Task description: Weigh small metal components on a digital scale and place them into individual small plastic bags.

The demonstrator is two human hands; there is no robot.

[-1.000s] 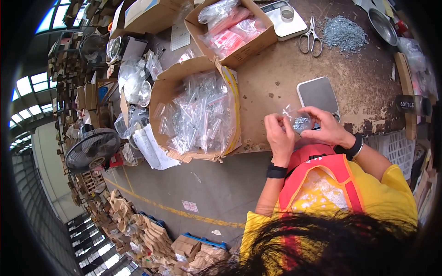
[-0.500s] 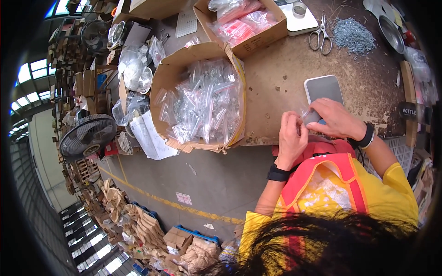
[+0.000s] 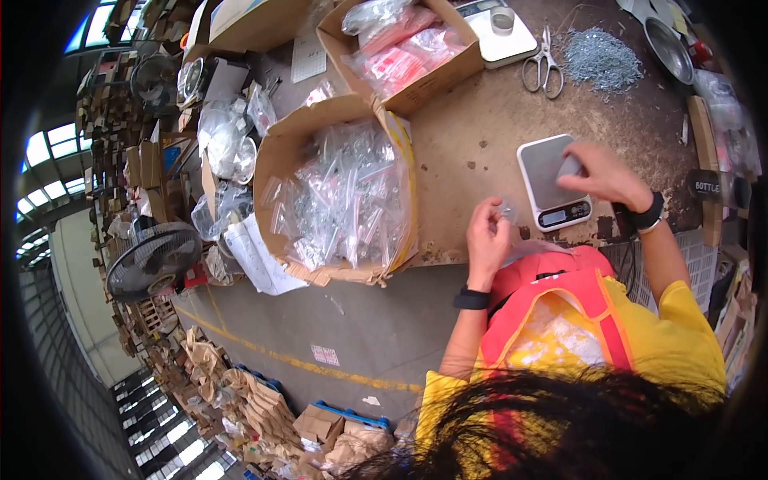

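Note:
My left hand is near the table's front edge, its fingers pinched on a small clear plastic bag. Over the flat digital scale, my right hand is closed on a small grey cup-like piece, partly hidden by the fingers. Whether that piece touches the scale, I cannot tell. To the left of my hands stands an open cardboard box full of clear zip bags with small metal parts inside.
Farther back are a box of red-and-clear bags, a second white scale bearing a tape roll, scissors and a heap of small screws. A metal bowl lies far right, a fan far left.
My hands have come apart. The right has moved over the scale with the grey piece, while the left keeps the plastic bag. The scale's display now shows. The whole view has shifted slightly.

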